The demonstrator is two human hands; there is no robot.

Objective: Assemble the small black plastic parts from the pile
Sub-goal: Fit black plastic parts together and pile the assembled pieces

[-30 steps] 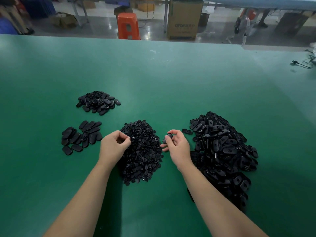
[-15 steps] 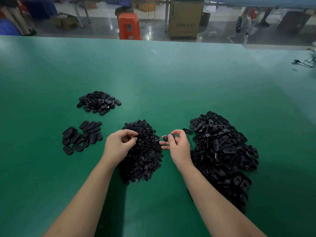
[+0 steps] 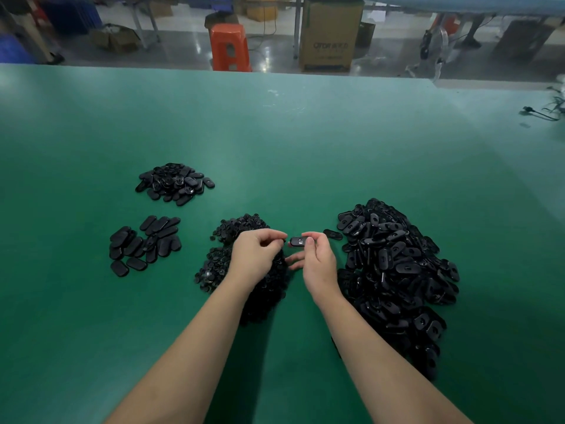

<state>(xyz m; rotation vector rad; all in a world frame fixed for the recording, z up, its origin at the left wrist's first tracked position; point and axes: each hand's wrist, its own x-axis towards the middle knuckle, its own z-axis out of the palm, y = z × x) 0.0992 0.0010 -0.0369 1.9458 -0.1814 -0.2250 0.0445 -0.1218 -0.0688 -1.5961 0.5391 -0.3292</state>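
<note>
A: What do we hold in our right hand [image 3: 318,261]?

B: We pinch one little black oval part [image 3: 299,241] between our thumb and first finger. The other fingers are loose and a bit spread. The part is up off the table, right between our two hands.

A: And our left hand [image 3: 255,257]?

B: Its fingers are curled in, and the tips are pressed together, very near the oval part. They may pinch a tiny piece, but it is too small for us to tell.

A: What is under our left hand?

B: A pile of small round black bits [image 3: 238,258]. Our hand covers part of it.

A: And beside our right hand?

B: A big pile of black oval parts [image 3: 397,267], lying on the green table [image 3: 305,148]. One oval piece [image 3: 332,234] lies alone just beside that pile.

A: What do we see far to the left?

B: Two smaller groups. The near one is flat oval pieces laid down [image 3: 143,243]. The far one is a little heap [image 3: 174,183].

A: And past the table?

B: An orange stool [image 3: 230,47] and a brown box [image 3: 331,35] stand on the floor.
</note>
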